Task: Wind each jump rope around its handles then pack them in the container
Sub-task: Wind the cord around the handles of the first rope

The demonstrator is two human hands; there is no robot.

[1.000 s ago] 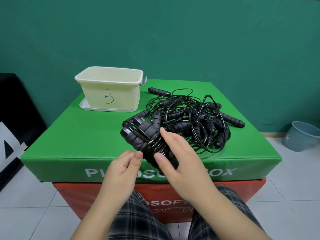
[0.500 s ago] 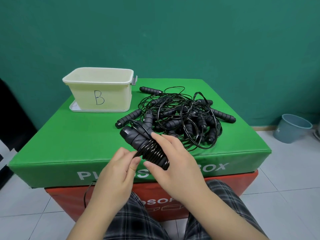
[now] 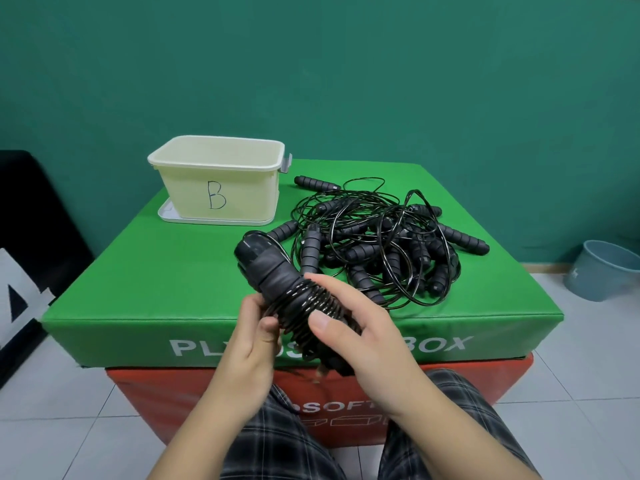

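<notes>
My right hand (image 3: pixel 360 337) grips a wound jump rope bundle (image 3: pixel 277 275), black handles side by side with cord coiled around their lower half, held above the front edge of the green box. My left hand (image 3: pixel 252 337) pinches the cord at the bundle's left side. A tangled pile of several more black jump ropes (image 3: pixel 377 244) lies on the right half of the green box. The cream container (image 3: pixel 221 181) marked "B" stands open on its white lid at the back left, apart from both hands.
The green foam box (image 3: pixel 138 275) sits on a red box (image 3: pixel 166 403). A grey bucket (image 3: pixel 602 268) stands on the tiled floor at the right. A black object (image 3: pixel 34 230) is at the left. My plaid-trousered knees are below.
The bundle has been lifted and pulled nearer to me, tilting more upright. My left hand has closed in on the cord at its side. The view has shifted slightly.
</notes>
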